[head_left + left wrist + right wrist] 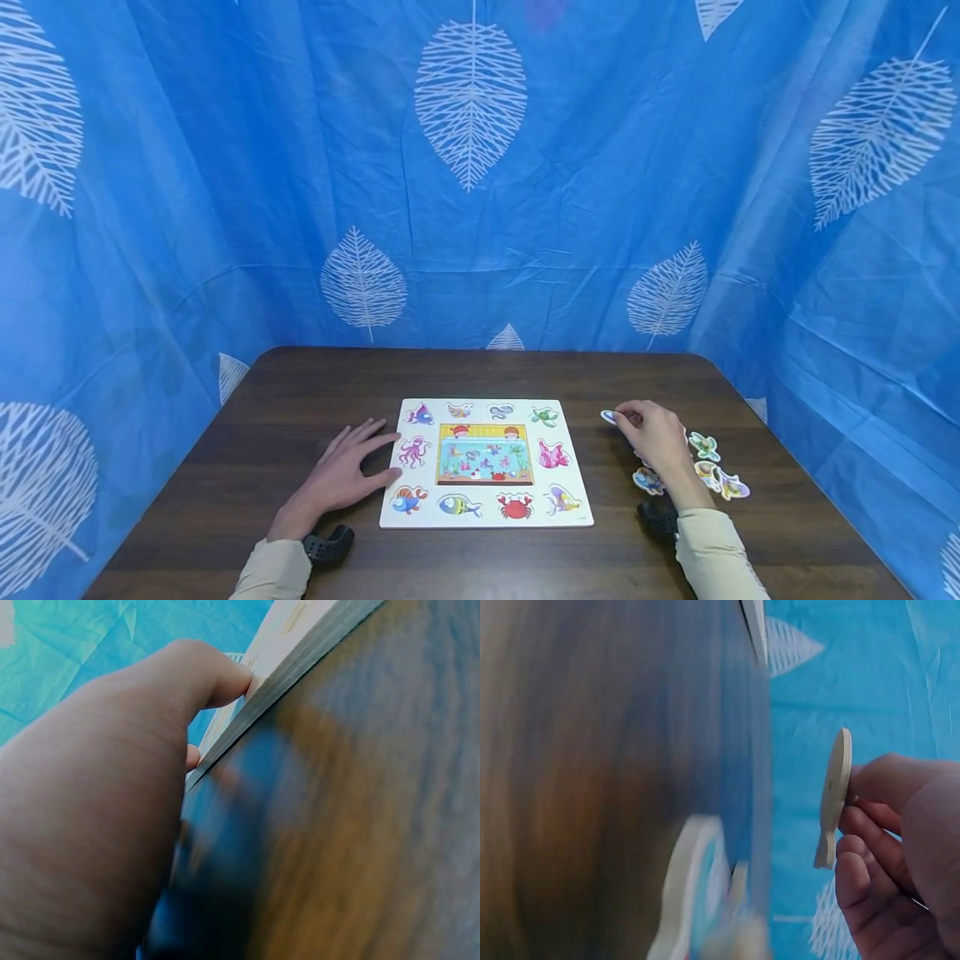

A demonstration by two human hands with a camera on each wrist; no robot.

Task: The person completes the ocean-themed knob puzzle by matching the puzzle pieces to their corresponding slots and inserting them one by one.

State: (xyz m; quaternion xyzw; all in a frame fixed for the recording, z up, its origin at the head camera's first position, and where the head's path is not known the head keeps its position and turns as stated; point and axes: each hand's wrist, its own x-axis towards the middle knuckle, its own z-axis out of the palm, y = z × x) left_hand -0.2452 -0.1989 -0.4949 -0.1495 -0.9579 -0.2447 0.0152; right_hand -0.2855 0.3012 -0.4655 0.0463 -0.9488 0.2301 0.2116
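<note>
A white puzzle board (577, 508) with sea-animal shapes around a central aquarium picture lies in the middle of the dark wooden table. My left hand (352, 467) lies flat with straight fingers, its fingertips (225, 675) touching the board's left edge (300, 660). My right hand (656, 437) is to the right of the board and pinches a small flat fish-shaped piece (609, 416) between thumb and fingers. In the right wrist view that piece (836, 795) is held edge-on, lifted off the table.
Several loose animal pieces (720, 471) lie on the table just right of my right hand. Blue curtains with white leaf prints (472, 167) close in the table at the back and on both sides. A blurred pale piece (686, 892) sits near the right wrist camera.
</note>
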